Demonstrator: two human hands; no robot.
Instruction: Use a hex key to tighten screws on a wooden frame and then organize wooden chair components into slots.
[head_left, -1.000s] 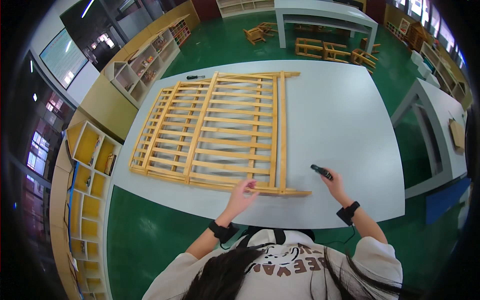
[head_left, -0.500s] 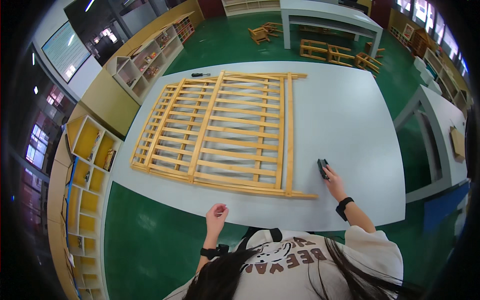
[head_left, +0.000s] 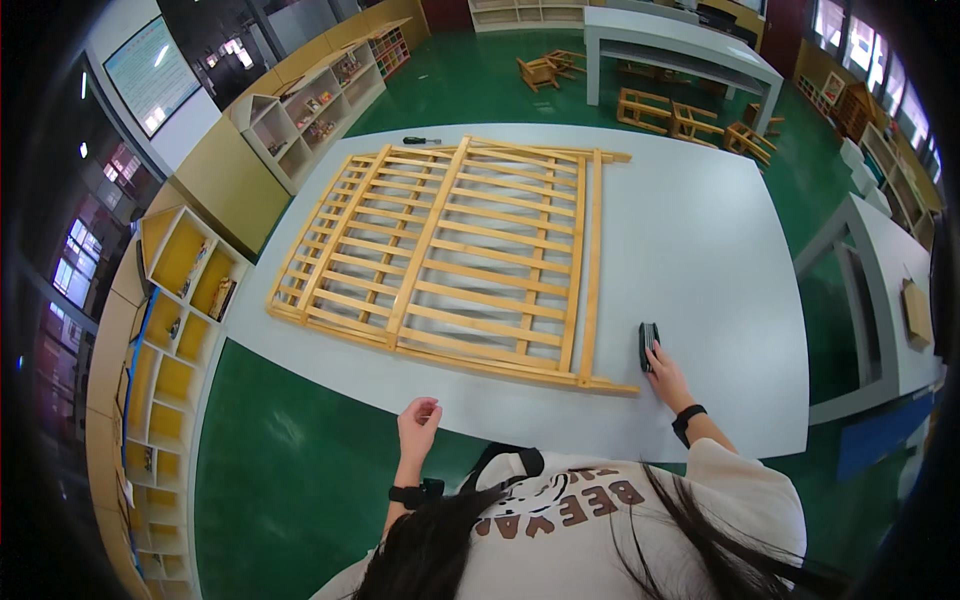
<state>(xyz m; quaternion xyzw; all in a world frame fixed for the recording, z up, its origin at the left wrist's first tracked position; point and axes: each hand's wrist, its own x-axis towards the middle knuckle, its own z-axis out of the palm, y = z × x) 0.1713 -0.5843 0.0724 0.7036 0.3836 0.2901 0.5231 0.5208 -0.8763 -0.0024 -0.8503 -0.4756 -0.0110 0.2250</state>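
My right hand rests at the table's right side, its fingers on a small dark green and black oblong object whose exact kind I cannot make out. My left hand is held at the table's front edge, fingers curled together; anything pinched in them is too small to name. Left of my right hand lies a large slatted wooden frame, made of light yellow bars and thin cross slats. Its near right bar end points toward my right hand, apart from it. Neither hand touches the frame.
The frame lies on a pale grey table. A screwdriver is by its far edge. Low shelves stand on the left, a grey table on the right. Small wooden stools lie on the green floor beyond.
The dark object under my right hand has turned so its long side points more straight away from me. My left hand has moved slightly left. The whole view has shifted a little.
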